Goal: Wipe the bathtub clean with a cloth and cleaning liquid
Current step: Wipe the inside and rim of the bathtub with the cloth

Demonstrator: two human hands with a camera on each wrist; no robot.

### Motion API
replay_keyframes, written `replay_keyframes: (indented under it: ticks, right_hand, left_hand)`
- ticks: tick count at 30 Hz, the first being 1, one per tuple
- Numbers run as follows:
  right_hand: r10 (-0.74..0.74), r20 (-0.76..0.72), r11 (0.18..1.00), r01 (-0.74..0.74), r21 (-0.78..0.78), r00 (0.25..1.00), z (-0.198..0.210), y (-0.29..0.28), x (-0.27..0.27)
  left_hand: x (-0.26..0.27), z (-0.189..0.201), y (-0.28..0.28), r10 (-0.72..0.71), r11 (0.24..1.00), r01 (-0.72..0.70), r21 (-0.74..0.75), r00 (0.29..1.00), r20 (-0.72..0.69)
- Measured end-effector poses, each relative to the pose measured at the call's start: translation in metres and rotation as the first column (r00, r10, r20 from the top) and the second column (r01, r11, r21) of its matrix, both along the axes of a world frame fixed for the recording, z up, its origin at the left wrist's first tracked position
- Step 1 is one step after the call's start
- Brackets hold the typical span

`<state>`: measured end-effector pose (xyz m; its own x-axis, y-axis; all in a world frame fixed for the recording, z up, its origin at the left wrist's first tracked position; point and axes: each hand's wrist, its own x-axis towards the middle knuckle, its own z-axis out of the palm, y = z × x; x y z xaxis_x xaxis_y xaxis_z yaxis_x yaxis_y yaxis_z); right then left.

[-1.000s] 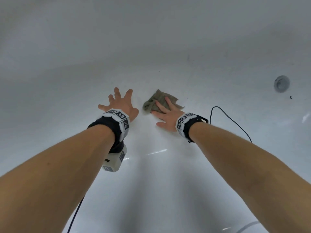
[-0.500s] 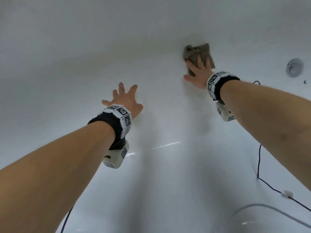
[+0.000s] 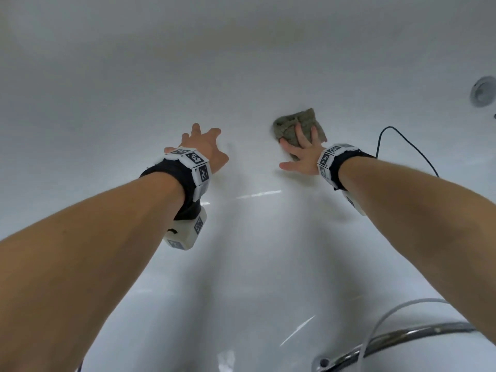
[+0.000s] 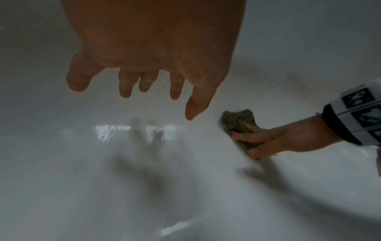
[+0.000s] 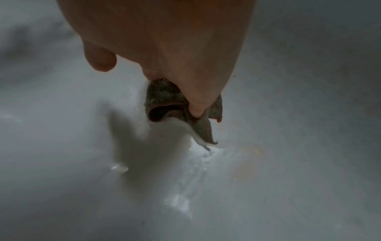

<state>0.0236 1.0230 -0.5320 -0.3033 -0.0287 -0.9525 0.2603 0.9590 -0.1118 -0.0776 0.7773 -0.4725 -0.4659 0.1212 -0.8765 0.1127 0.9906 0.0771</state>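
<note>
While our left hand (image 3: 205, 146) braced us, fingers spread on the bathtub (image 3: 134, 103) wall, our right hand (image 3: 302, 154) pressed the cloth (image 3: 291, 127) flat with straight fingers to scrub.

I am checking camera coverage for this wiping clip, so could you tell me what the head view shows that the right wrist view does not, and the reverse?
Only the head view shows the left hand spread on the bathtub, both wristbands, the round fitting on the tub wall, the black cable and the chrome bar.

Only the right wrist view shows the cloth's white-edged corner trailing on the wet surface, with a faint yellowish stain nearby.

Both show the right hand pressing the grey-green cloth against the white tub.
</note>
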Motion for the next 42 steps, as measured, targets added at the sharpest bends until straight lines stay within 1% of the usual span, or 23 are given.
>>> replay_keyframes:
  ticks: [5,8,10,16,20,22,26,30,34,37,38,39,40,42]
  right_hand:
    - [0.089,0.06,0.996,-0.088,-0.024,0.994,0.002,-0.038,0.012]
    - [0.136,0.071,0.99,-0.132,-0.052,0.988,0.007,-0.063,0.013]
    - [0.194,0.068,0.979,-0.189,-0.073,0.979,0.01,-0.084,0.012]
    - [0.418,0.014,0.901,-0.413,-0.134,0.908,0.014,-0.155,0.004]
    - [0.513,-0.008,0.841,-0.505,-0.193,0.858,0.012,-0.198,0.004]
    - [0.534,-0.027,0.825,-0.528,-0.201,0.845,0.012,-0.208,0.008]
    - [0.553,-0.019,0.809,-0.542,-0.228,0.833,0.012,-0.194,0.008]
    - [0.541,-0.002,0.826,-0.532,-0.189,0.841,0.017,-0.157,0.016]
    - [0.468,-0.003,0.878,-0.465,-0.116,0.884,0.012,-0.101,0.016]
    - [0.424,0.044,0.906,-0.423,-0.031,0.905,-0.014,-0.047,0.025]
    - [0.425,0.066,0.904,-0.427,0.009,0.903,-0.009,-0.034,0.029]
    - [0.418,0.078,0.906,-0.422,0.043,0.905,0.004,-0.027,0.034]
    - [0.39,0.085,0.916,-0.395,0.066,0.917,0.02,-0.023,0.039]
    - [0.398,0.108,0.908,-0.409,0.098,0.911,0.041,-0.022,0.047]
  left_hand:
    - [-0.001,0.008,-0.029,0.038,0.999,-0.038,-0.022,0.999,0.007]
    - [0.0,0.011,-0.049,0.074,0.997,-0.074,-0.022,0.997,0.01]
    - [0.001,0.012,-0.063,0.102,0.995,-0.102,-0.018,0.995,0.008]
    - [0.003,0.018,-0.105,0.154,0.988,-0.154,-0.023,0.988,-0.001]
    - [0.004,0.022,-0.126,0.157,0.987,-0.158,-0.035,0.987,-0.014]
    - [0.005,0.025,-0.133,0.157,0.987,-0.157,-0.044,0.987,-0.02]
    - [0.007,0.034,-0.132,0.14,0.988,-0.142,-0.06,0.989,-0.034]
    - [0.018,0.042,-0.111,0.121,0.989,-0.125,-0.075,0.991,-0.05]
    - [0.04,0.052,-0.071,0.115,0.992,-0.117,-0.052,0.993,-0.033]
    - [0.056,0.059,-0.044,0.141,0.989,-0.142,-0.031,0.99,-0.016]
    - [0.059,0.061,-0.037,0.146,0.989,-0.146,-0.026,0.989,-0.016]
    - [0.063,0.064,-0.03,0.151,0.988,-0.151,-0.02,0.988,-0.011]
    - [0.066,0.067,-0.025,0.158,0.987,-0.158,-0.013,0.987,-0.003]
    - [0.069,0.073,-0.02,0.162,0.987,-0.162,0.0,0.987,-0.009]
